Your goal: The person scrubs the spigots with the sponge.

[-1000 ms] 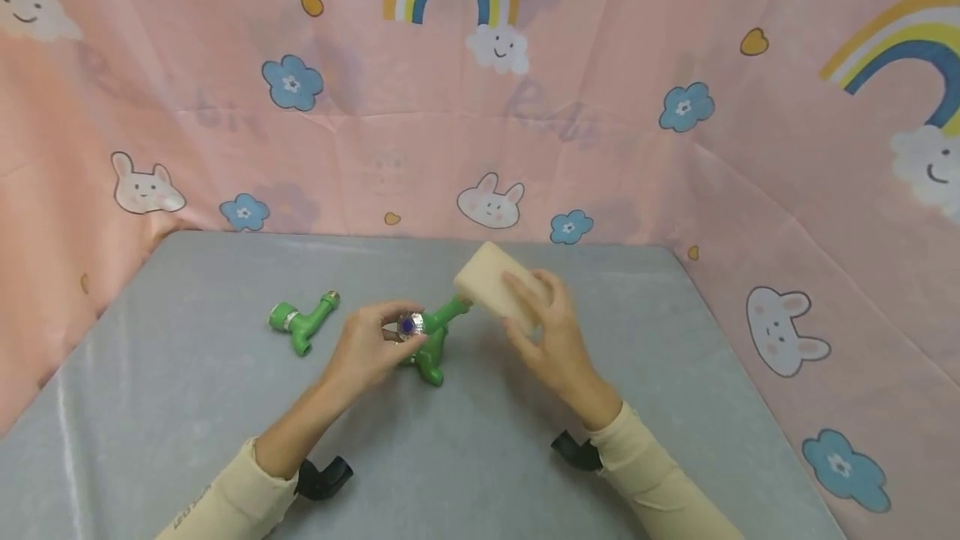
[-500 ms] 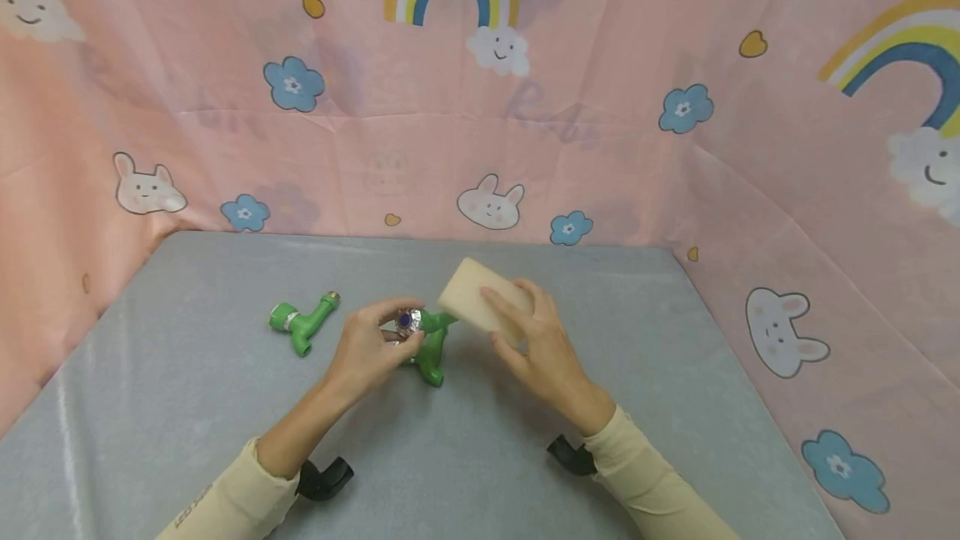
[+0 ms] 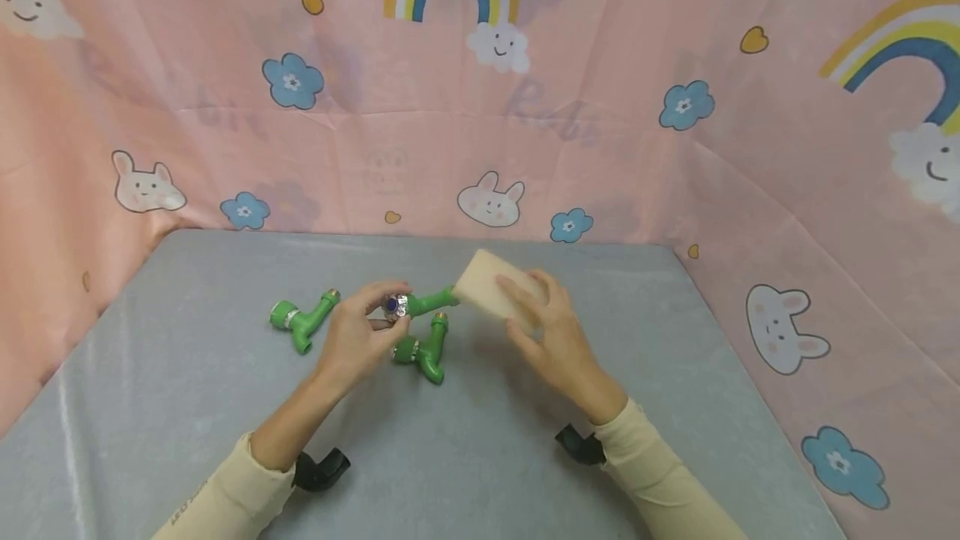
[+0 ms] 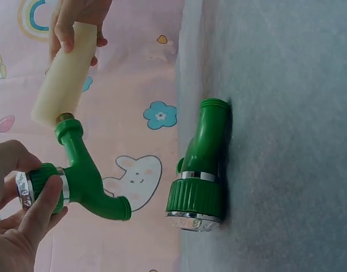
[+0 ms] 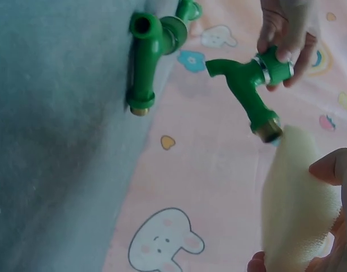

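Note:
My left hand (image 3: 363, 332) grips a green faucet (image 4: 85, 175) by its round knob, fingers and thumb curled about it. The faucet is held up off the table, its brass threaded end pointing right. A cream sponge (image 3: 495, 286) is pinched between the thumb and fingers of my right hand (image 3: 555, 340). One edge of the sponge meets the faucet's threaded end in both wrist views. Below the held faucet, a second green faucet (image 3: 429, 350) lies on the table. Another green faucet (image 3: 302, 322) lies farther left.
A grey cloth-covered table (image 3: 465, 457) spreads under both hands. Behind it and along the sides hangs a pink printed curtain (image 3: 600, 148). Black curved pieces (image 3: 322, 470) show at both wrists, beside the cream sleeves.
The held faucet has shifted left and slightly up, so the faucet lying below it shows more fully. The sponge first moved left over the threaded end, then back right.

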Demonstrator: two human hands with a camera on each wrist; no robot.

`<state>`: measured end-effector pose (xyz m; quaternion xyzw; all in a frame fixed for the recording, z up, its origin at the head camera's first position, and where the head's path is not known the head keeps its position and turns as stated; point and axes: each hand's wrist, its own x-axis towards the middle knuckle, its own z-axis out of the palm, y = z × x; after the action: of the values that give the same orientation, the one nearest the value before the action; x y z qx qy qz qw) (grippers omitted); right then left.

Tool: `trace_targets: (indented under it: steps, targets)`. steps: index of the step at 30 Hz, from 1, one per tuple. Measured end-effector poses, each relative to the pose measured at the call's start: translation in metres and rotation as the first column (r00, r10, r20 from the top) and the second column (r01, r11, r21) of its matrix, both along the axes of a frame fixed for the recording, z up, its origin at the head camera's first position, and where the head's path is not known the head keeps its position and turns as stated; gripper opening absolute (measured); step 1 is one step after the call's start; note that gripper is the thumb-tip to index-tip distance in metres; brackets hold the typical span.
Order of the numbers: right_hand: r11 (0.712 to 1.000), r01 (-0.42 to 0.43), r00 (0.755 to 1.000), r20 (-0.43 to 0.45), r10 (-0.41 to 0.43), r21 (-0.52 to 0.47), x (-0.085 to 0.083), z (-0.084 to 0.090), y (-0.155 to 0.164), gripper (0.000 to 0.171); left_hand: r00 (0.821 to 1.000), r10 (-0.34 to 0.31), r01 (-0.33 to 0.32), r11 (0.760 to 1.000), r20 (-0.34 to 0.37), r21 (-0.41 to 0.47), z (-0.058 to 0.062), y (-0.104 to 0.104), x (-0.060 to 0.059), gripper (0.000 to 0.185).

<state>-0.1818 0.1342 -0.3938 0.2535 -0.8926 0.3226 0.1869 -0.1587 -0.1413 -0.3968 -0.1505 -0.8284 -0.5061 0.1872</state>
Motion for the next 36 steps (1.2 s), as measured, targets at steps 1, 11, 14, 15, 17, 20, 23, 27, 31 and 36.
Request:
trace_targets:
  steps: [1, 11, 14, 15, 17, 20, 23, 27, 31, 36]
  targets:
    - [1.0, 0.002, 1.0, 0.008, -0.002, -0.014, 0.0, 0.001, 0.001, 0.053, 1.0, -0.004, 0.004, 1.0, -0.01, -0.011, 0.0, 0.0, 0.0, 0.035]
    - [0.982, -0.148, 0.981, -0.106, 0.161, 0.121, 0.003, -0.001, -0.006, 0.054, 0.983, -0.135, 0.099, 0.959, -0.122, -0.267, 0.0, 0.008, 0.001, 0.042]
    - [0.972, -0.146, 0.983, -0.081, 0.163, 0.183, 0.006, -0.003, -0.01, 0.054, 0.971, -0.163, 0.103, 0.946, -0.176, -0.308, 0.0, 0.011, 0.002, 0.041]
    - [0.972, -0.14, 0.986, -0.067, 0.155, 0.19, 0.006, -0.003, -0.011, 0.054, 0.968, -0.168, 0.104, 0.944, -0.186, -0.313, 0.0, 0.011, 0.003, 0.041]
    - [0.975, -0.125, 0.991, -0.028, 0.132, 0.186, 0.007, -0.003, -0.009, 0.054, 0.967, -0.171, 0.106, 0.944, -0.19, -0.313, 0.0, 0.011, 0.003, 0.04]
    - [0.98, -0.118, 0.993, 0.028, 0.115, 0.158, 0.006, -0.001, -0.004, 0.052, 0.972, -0.163, 0.106, 0.947, -0.169, -0.304, 0.0, 0.01, 0.004, 0.04]
    - [0.985, -0.109, 0.993, 0.068, 0.101, 0.133, 0.004, 0.002, 0.003, 0.05, 0.977, -0.135, 0.082, 0.954, -0.168, -0.29, -0.002, 0.006, 0.003, 0.04]
    - [0.988, -0.111, 0.988, 0.117, 0.098, 0.108, 0.0, 0.006, 0.01, 0.05, 0.978, -0.103, 0.052, 0.963, -0.183, -0.263, -0.001, 0.001, 0.002, 0.04]
    - [0.989, -0.141, 0.976, 0.172, 0.133, 0.037, -0.002, 0.009, 0.015, 0.05, 0.981, -0.095, 0.05, 0.966, -0.168, -0.255, 0.001, -0.001, 0.001, 0.038]
    - [0.978, -0.18, 0.957, 0.211, 0.2, -0.109, -0.004, 0.009, 0.016, 0.05, 0.981, -0.119, 0.074, 0.959, -0.15, -0.274, 0.003, -0.001, 0.001, 0.036]
